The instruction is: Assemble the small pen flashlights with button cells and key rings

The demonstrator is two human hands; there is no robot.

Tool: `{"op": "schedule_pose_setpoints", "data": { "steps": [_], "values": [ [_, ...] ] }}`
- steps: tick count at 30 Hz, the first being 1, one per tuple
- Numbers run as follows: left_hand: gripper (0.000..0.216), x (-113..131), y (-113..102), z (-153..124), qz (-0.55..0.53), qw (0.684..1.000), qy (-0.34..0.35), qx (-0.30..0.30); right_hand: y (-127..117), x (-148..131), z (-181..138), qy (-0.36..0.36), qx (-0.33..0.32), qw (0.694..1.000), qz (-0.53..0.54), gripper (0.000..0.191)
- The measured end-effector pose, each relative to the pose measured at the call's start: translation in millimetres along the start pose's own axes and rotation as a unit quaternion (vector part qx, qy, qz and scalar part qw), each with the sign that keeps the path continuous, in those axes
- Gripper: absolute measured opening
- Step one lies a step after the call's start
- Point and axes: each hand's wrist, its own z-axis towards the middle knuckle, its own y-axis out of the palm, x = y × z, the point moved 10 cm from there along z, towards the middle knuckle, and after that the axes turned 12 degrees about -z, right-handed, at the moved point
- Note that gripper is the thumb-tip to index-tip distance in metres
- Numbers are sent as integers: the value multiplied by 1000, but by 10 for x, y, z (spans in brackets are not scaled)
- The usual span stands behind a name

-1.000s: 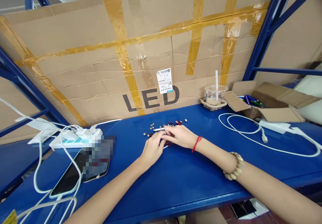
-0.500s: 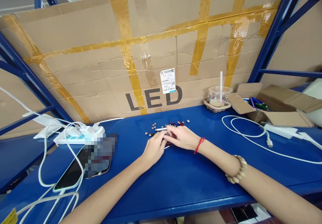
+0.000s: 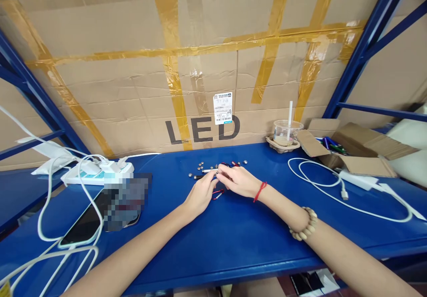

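My left hand (image 3: 200, 194) and my right hand (image 3: 240, 181) meet over the blue tabletop, fingertips pinched together. Whatever is between them is too small and covered to make out. A black cylindrical piece (image 3: 198, 177) pokes out beside my left fingers, and a silver tube (image 3: 209, 170) lies just beyond the fingertips. Below the hands is a red carabiner-like clip (image 3: 218, 194). Several small round metal pieces, like button cells (image 3: 201, 164), are scattered behind. Red and dark parts (image 3: 235, 164) show partly behind my right hand, with a small silver piece (image 3: 245, 162) beside them.
At left, a white power strip (image 3: 96, 174) with cables stands near a phone (image 3: 85, 219) and a blurred-out item. At right are a plastic cup with straw (image 3: 287, 130), a white cable (image 3: 316, 188) and an open cardboard box (image 3: 367, 166). A large cardboard sheet (image 3: 130, 106) stands behind.
The camera view has shifted slightly. My hands stay pinched together at nearly the same spot, and more of the red clip shows below them.
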Motion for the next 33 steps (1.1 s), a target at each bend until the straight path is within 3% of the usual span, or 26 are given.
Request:
{"op": "schedule_pose_setpoints", "data": {
  "steps": [13, 20, 25, 33],
  "values": [
    [25, -35, -42, -1, -4, 1000, -10, 21, -41, 40, 19, 14, 8, 1000, -24, 23],
    [23, -33, -61, -1, 13, 999, -25, 25, -96, 176, 21, 54, 74, 988, 120, 28],
    [23, -75, -99, -6, 53, 997, -37, 42, -139, 198, 24, 31, 140, 970, 197, 27],
    [23, -83, -87, -12, 53, 997, -47, 34, -193, 189, 22, 11, 146, 976, 163, 25]
  ]
}}
